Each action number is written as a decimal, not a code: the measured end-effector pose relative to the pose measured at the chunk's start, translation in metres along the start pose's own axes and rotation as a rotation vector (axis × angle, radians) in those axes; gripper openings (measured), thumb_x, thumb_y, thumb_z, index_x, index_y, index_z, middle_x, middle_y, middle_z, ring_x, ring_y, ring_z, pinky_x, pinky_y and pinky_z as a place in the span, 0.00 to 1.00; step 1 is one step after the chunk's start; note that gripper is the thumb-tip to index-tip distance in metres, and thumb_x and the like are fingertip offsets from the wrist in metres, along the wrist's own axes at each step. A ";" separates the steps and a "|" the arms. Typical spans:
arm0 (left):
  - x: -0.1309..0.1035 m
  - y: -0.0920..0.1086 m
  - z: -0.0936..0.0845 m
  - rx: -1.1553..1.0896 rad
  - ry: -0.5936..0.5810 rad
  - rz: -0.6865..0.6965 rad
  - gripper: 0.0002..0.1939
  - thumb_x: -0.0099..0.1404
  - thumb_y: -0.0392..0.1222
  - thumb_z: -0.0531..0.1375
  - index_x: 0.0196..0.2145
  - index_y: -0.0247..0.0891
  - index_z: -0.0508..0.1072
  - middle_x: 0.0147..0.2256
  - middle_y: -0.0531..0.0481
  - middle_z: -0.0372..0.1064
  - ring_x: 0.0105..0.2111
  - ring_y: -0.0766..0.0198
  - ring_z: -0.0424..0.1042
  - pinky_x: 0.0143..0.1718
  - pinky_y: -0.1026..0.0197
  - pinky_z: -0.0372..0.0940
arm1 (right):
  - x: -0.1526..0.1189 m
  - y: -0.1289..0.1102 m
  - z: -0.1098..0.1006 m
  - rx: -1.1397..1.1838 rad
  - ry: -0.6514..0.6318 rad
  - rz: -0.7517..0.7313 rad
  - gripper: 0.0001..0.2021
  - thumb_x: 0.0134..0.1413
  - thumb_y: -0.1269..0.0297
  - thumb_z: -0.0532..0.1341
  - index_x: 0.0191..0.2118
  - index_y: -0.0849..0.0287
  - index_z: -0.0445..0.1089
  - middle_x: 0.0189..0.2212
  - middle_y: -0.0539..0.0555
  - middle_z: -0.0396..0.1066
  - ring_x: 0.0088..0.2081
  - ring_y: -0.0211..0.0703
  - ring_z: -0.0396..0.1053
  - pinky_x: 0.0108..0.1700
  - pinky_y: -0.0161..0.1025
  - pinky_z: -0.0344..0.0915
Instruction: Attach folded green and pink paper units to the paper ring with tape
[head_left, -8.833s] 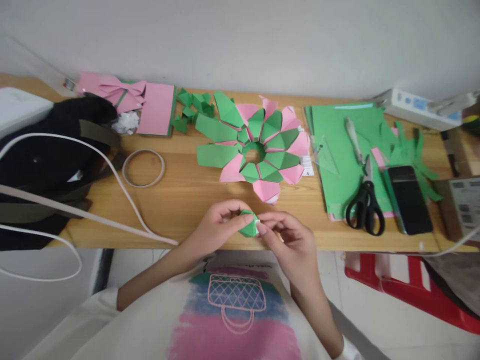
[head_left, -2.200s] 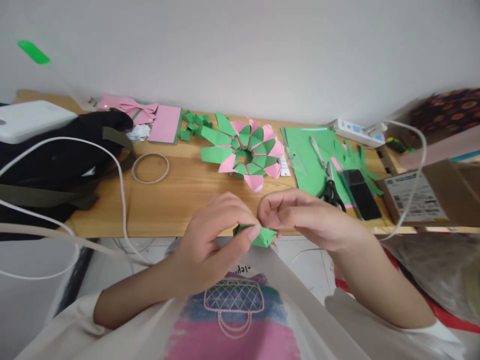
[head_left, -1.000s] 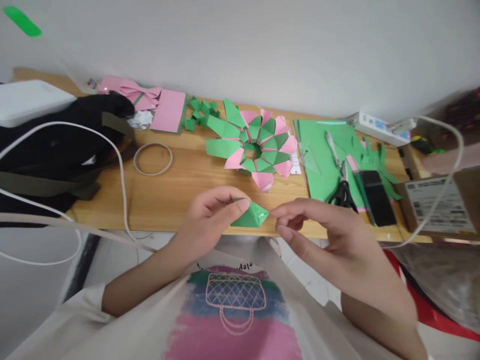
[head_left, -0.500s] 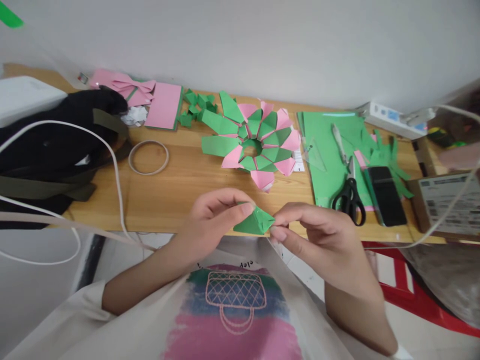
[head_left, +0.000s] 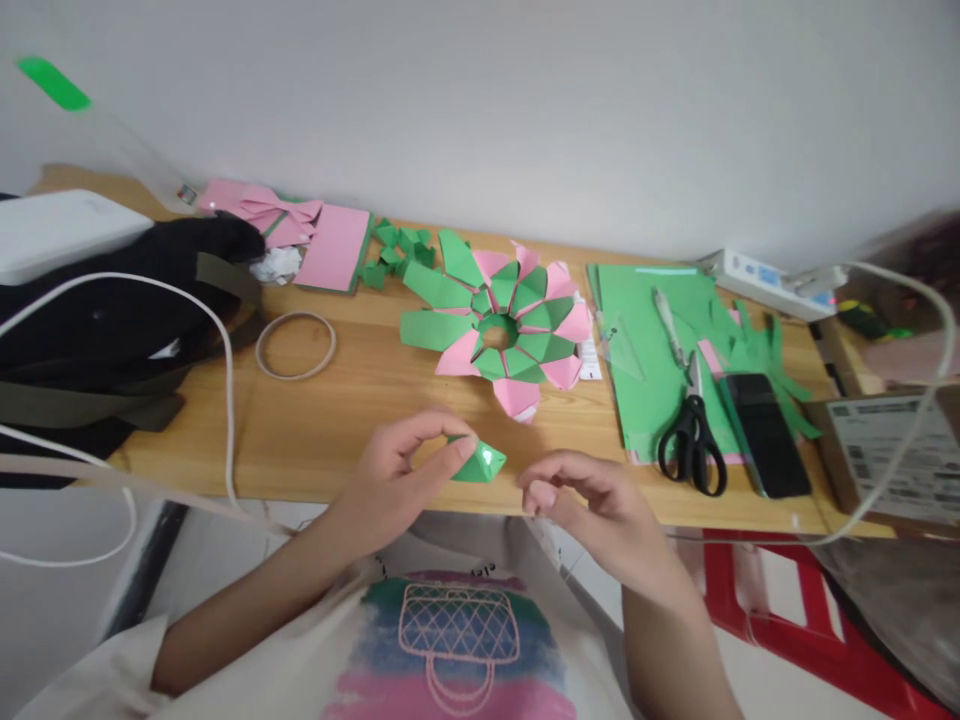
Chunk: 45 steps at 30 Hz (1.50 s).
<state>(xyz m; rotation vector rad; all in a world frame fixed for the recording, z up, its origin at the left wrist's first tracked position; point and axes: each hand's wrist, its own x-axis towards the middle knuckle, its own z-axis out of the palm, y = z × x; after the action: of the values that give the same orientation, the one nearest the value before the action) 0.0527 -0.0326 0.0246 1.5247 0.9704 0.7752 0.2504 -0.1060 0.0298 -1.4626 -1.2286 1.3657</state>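
Note:
A small folded green paper piece (head_left: 480, 462) is pinched between the thumb and fingers of my left hand (head_left: 409, 475), just over the table's front edge. Its pointed end faces right, and a bright glossy spot shows on it. My right hand (head_left: 592, 510) is apart from the piece, a short way to its right. Its fingers are curled with the thumb close to the index finger, and nothing is visible in them. Behind both hands lies a ring-shaped flower of folded green and pink paper (head_left: 536, 345).
Black scissors (head_left: 694, 445), a phone (head_left: 766, 435) and a cutter (head_left: 669, 325) lie at right around green sheets (head_left: 611, 390). A tape ring (head_left: 296, 376), pink paper (head_left: 335, 250) and small green folded pieces (head_left: 390, 262) are at left and back. A white cable (head_left: 229, 400) hangs over the left edge.
My right hand has let go of the green piece and drawn away from it. My left hand keeps hold of it. The whole view has shifted, with the table now lower.

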 end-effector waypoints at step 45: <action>0.006 -0.021 -0.035 0.091 0.150 -0.054 0.04 0.61 0.40 0.61 0.29 0.41 0.75 0.30 0.52 0.75 0.32 0.62 0.74 0.35 0.62 0.69 | 0.059 0.018 0.050 0.674 0.140 0.286 0.12 0.44 0.55 0.68 0.25 0.59 0.71 0.18 0.48 0.73 0.18 0.33 0.66 0.23 0.32 0.62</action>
<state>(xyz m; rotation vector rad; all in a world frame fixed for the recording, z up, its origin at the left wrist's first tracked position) 0.0214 -0.0103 0.0092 1.5284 1.1669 0.8253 0.2007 -0.0570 -0.0078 -1.2343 -0.4002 1.6232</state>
